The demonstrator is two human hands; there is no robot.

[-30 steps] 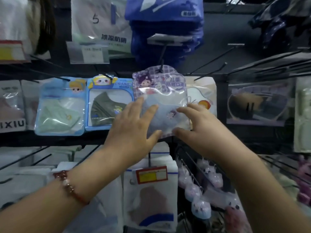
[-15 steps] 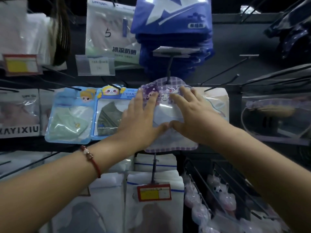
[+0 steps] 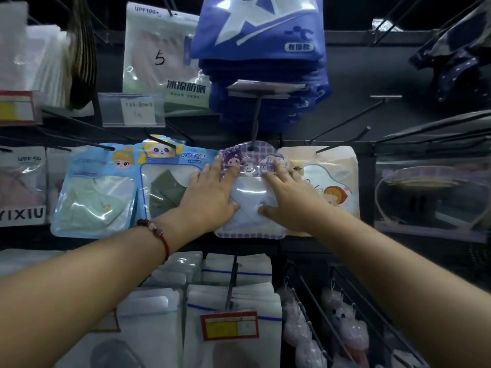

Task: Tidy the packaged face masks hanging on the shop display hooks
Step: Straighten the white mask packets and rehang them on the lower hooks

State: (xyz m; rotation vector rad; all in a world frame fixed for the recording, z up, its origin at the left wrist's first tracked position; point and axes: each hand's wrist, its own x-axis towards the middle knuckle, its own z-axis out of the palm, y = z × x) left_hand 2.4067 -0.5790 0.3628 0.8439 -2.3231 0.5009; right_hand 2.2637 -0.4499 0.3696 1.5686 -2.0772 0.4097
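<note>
A purple checked mask packet point(image 3: 251, 192) with a cartoon girl hangs on a black hook point(image 3: 255, 123) in the middle row. My left hand point(image 3: 211, 193) lies flat on its left half with fingers spread and straight. My right hand point(image 3: 285, 197) presses flat on its right half, fingertips near the packet's header. To the left hang a blue packet with a dark green mask point(image 3: 166, 181) and a blue packet with a pale green mask point(image 3: 97, 192). A cream packet with a red-hooded girl point(image 3: 332, 187) hangs on the right, partly behind my right hand.
Above hang a stack of dark blue packets point(image 3: 261, 43) and a clear packet marked 5 point(image 3: 162, 57). White packets with a red-yellow price tag point(image 3: 229, 325) hang below. Bare black hooks point(image 3: 342, 136) jut out at the right, beside clear packets point(image 3: 430, 197) and pink items point(image 3: 345, 325).
Both hands slid up the purple packet and pushed it back flat against the row. The camera moved closer and tilted upward.
</note>
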